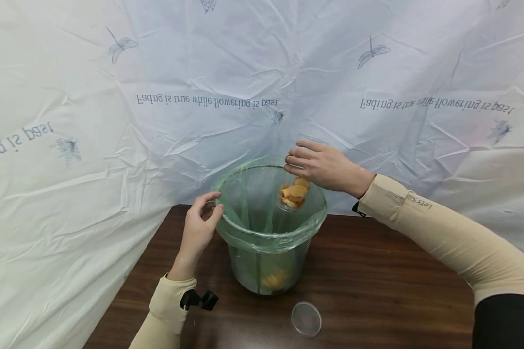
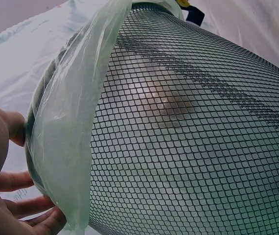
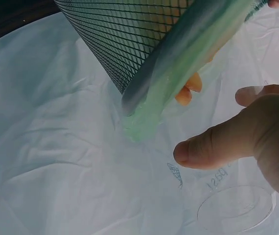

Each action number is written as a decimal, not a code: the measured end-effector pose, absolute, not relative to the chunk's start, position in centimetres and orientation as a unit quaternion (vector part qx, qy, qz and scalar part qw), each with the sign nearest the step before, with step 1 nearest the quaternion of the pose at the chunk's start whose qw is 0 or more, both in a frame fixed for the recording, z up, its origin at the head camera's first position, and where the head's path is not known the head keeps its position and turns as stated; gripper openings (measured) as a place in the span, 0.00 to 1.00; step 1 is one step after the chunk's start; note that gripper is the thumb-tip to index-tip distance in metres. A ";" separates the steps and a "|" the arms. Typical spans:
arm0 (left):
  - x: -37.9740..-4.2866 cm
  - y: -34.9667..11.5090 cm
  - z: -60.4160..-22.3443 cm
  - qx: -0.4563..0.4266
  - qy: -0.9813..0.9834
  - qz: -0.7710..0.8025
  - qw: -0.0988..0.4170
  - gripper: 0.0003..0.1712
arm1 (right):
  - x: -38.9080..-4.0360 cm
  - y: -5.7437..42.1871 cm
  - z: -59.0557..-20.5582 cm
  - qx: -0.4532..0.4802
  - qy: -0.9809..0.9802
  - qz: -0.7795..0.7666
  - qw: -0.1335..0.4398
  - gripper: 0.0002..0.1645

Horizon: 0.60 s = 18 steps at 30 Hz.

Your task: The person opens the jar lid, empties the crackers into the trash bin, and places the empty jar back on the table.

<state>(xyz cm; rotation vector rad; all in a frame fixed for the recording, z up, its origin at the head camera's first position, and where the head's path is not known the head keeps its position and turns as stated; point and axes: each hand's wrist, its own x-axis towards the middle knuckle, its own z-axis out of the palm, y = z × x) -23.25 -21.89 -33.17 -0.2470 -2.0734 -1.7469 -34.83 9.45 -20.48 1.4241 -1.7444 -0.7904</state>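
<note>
A mesh waste bin stands on the table, its rim covered by a green plastic liner. My left hand holds the bin's left rim, thumb and fingertips against the liner; the left wrist view shows this hand at the rim. My right hand grips a clear plastic cup, tipped mouth-down over the bin's opening. Orange pieces, perhaps peel, are at the cup's lower end. In the right wrist view, the cup's round base shows beside the right hand.
A clear round lid lies on the dark wooden table in front of the bin. More orange material shows through the bin's lower wall. A white printed sheet hangs behind and at the sides.
</note>
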 end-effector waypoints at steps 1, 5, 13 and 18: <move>-23.3 -21.9 -33.2 -0.088 -0.745 -0.628 0.208 0.20 | -34.9 9.5 -20.5 0.556 -0.679 -0.308 0.368 0.25; -23.2 -21.9 -33.1 -0.086 -0.746 -0.627 0.207 0.20 | -35.0 9.6 -20.1 0.561 -0.674 -0.297 0.377 0.25; -23.5 -22.1 -33.1 -0.088 -0.747 -0.625 0.210 0.20 | -35.0 9.3 -20.1 0.554 -0.682 -0.267 0.395 0.32; -23.6 -22.3 -33.1 -0.092 -0.748 -0.624 0.207 0.21 | -35.2 9.1 -20.4 0.547 -0.677 -0.279 0.406 0.31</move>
